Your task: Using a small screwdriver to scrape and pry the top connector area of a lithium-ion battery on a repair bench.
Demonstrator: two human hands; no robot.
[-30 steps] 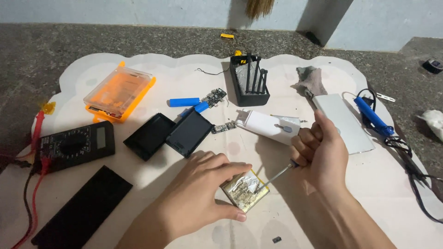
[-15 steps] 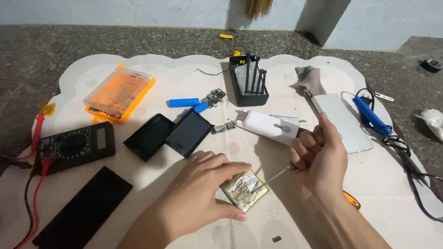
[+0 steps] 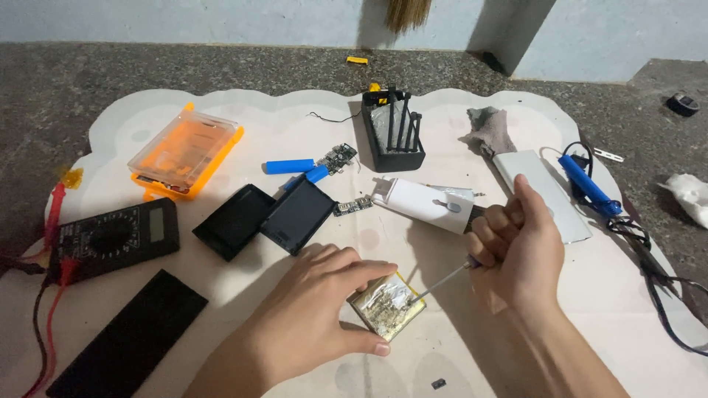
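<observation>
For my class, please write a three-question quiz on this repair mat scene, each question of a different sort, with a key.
1. True or false: the left hand steadies the foil pack.
2. The right hand holds: A) a cloth, B) a screwdriver, C) a cell.
3. Which instrument with red leads lies at the mat's left edge?

Key
1. True: its fingers and thumb grip the pack.
2. B: the tip meets the pack.
3. The multimeter.
</observation>
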